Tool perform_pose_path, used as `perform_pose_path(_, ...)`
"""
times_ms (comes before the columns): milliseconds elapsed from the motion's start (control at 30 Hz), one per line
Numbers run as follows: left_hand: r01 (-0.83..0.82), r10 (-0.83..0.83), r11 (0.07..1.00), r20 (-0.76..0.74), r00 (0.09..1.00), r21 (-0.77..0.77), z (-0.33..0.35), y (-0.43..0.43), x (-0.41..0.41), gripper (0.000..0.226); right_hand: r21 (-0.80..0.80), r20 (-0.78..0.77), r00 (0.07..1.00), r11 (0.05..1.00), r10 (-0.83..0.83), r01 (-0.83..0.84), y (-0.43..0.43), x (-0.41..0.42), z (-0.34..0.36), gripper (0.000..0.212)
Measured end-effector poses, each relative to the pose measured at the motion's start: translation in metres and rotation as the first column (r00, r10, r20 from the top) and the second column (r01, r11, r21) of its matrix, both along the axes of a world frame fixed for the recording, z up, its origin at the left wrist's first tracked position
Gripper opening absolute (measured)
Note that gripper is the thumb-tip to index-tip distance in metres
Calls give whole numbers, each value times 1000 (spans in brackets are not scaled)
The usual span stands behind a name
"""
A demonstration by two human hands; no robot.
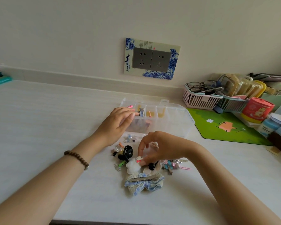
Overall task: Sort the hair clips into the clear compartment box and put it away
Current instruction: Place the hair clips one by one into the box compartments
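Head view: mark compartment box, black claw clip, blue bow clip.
compartment box (173, 125), head view, bare front wall.
black claw clip (128, 151), head view, curved top.
blue bow clip (136, 188), head view, left fabric loop.

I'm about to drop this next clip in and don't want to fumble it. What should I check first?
1. Lid of the clear compartment box open: ok.
2. The white plush clip pinched by the right hand: ok.
3. The right-end compartments free: ok.
4. The left hand clear of the box: not ok, it is over its left side.
5. A pink clip held in the left hand: cannot tell.
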State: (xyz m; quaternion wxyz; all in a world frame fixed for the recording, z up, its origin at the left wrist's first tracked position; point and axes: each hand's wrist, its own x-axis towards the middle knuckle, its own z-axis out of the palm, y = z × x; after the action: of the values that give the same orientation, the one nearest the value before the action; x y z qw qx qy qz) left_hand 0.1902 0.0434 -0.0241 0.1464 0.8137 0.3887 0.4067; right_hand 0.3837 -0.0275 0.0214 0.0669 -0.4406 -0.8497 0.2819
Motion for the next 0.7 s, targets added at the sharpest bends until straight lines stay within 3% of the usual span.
perform_pose_path(167, 2, -2, 1000, 11, 1000, 0, 0, 0, 1, 57, -75, -129, 989, 994, 67, -77, 0, 1, 2, 19)
perform_pose_path(233, -1, 1, 1000, 9, 1000, -13, 0, -1, 1, 59, -121, -284, 957, 988, 63, -101, 2, 5, 4, 20)
perform_pose_path(300, -5, 5, 1000, 5, 1000, -25, 1, -1, 1, 64, -216, -550, 835, 969, -20, -118, 6, 10, 7, 24)
perform_pose_path(367, 0, 0, 1000, 3, 1000, -21, 1, -2, 1, 71, -283, -747, 651, 951, -136, -126, 10, 16, 12, 24)
perform_pose_path(467, 20, -20, 1000, 15, 1000, -7, 1, -2, 1, 75, -348, -848, 427, 938, -313, -3, 19, 22, 16, 19)
perform_pose_path(533, 26, -25, 1000, 43, 999, -13, 0, -1, 0, 72, -373, -851, 342, 917, -398, 140, 27, 26, 16, 19)
perform_pose_path(600, 17, -16, 1000, 52, 999, -25, 0, 1, 1, 74, -319, -835, 358, 898, -417, 303, 34, 28, 16, 18)
perform_pose_path(700, 2, -1, 1000, 37, 999, -25, 0, 0, 2, 79, -37, -751, 528, 822, -398, 568, 45, 27, 17, 19)
